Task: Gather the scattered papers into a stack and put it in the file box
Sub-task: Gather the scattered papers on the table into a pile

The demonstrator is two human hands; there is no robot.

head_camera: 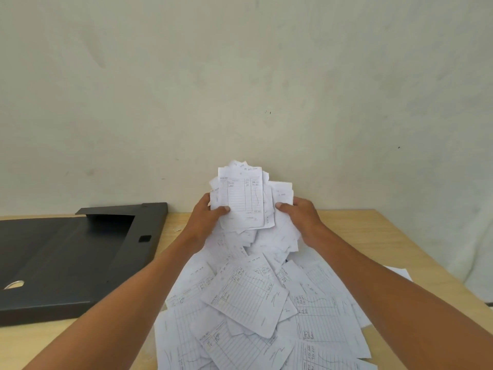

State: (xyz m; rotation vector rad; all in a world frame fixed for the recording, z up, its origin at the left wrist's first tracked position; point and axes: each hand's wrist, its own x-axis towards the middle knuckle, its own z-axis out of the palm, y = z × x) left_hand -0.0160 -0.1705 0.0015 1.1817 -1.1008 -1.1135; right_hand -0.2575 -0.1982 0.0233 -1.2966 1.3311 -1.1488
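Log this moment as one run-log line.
phase: gathering | left hand + right hand: gripping bunch of papers, raised | loose papers: on table | file box: open, left, holds no papers

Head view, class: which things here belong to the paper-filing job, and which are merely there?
Job:
bundle of papers held by left hand and right hand
loose papers on the table
black file box, open

Merely there:
wooden table
wall
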